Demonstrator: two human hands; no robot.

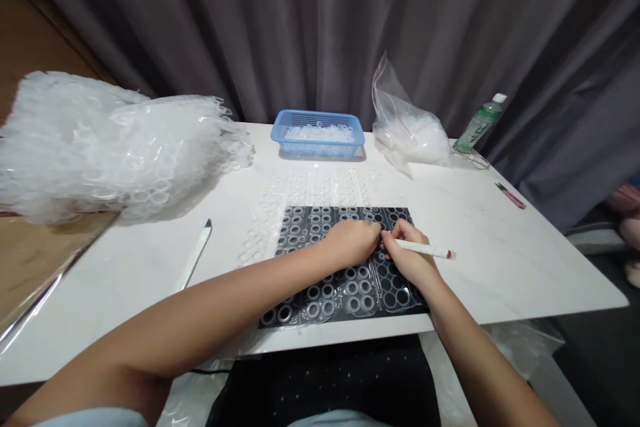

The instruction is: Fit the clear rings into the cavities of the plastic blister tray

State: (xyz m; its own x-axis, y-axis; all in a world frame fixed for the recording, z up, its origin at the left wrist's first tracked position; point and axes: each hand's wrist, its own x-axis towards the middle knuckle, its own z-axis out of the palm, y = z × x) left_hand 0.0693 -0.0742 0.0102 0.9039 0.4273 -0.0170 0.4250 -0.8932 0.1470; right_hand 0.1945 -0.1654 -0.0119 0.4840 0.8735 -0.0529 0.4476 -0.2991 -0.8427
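Observation:
My right hand point(411, 255) grips a white pen-like tool point(425, 249) with a reddish end, its tip hidden near my fingers. Closed and lying just left of it, my left hand point(353, 244) has its fingertips almost touching the right ones; what they pinch, if anything, cannot be made out. Both hands rest over a black mat point(340, 319). On the mat lie clear plastic sheets with columns of round ring shapes point(321, 309). White rings sit in the left and middle columns, while many circles at the right look dark inside.
A blue basket point(320, 149) of small clear pieces stands at the back. Left is a large pile of clear plastic sheets point(115, 147); a white knife-like tool point(199, 250) lies nearby. At right are a plastic bag point(415, 137), a green bottle point(480, 127) and pink-handled snips point(512, 196).

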